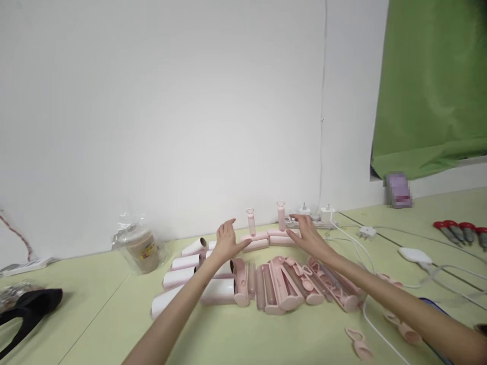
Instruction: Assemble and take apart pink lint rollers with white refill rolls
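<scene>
2 hands [228,241] [308,233] — near pink rollers [266,238].

Bright, even light fills the room, leaving only faint shadows on the table [95,304]. Everything looks soft and slightly blurred. A pixelated patch sits beside the green cloth [429,86].

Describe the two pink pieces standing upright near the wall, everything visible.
The two upright pink pieces look like smooth plastic handles, each a slim cylinder topped by a small open loop. They stand vertically on low pink bars lying on the green table, near the wall. The left hand is open beside the left one; the right hand hovers open by the right one. Contact cannot be told.
</scene>
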Demonstrator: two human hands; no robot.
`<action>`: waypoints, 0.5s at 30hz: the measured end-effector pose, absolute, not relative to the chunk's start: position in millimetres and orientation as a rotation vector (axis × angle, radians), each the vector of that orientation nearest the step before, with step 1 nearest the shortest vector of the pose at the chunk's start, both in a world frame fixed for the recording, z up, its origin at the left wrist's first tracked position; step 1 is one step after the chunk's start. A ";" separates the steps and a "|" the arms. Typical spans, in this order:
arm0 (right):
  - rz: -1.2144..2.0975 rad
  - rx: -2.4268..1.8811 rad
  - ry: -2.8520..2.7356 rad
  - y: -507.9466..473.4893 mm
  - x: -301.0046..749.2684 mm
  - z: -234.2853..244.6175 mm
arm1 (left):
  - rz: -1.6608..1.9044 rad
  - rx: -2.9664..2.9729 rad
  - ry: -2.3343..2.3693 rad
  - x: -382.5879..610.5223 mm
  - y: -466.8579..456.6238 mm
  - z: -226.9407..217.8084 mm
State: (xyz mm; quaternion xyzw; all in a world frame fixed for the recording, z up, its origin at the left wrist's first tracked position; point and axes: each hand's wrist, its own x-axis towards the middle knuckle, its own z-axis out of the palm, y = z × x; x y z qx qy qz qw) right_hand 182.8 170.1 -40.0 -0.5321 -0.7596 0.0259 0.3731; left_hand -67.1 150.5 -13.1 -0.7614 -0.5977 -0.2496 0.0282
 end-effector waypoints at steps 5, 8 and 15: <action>0.436 -1.141 -2.102 72.4 185.5 -35.8 | -0.962 -2.178 -1.813 -164.3 45.1 -28.1; 0.640 -0.967 -2.261 19.6 183.8 -44.2 | -1.124 -1.901 -1.907 -217.8 4.1 -62.7; 0.975 -0.691 -2.404 -32.9 147.2 -39.7 | -1.460 -1.861 -2.539 -238.4 -2.1 -92.0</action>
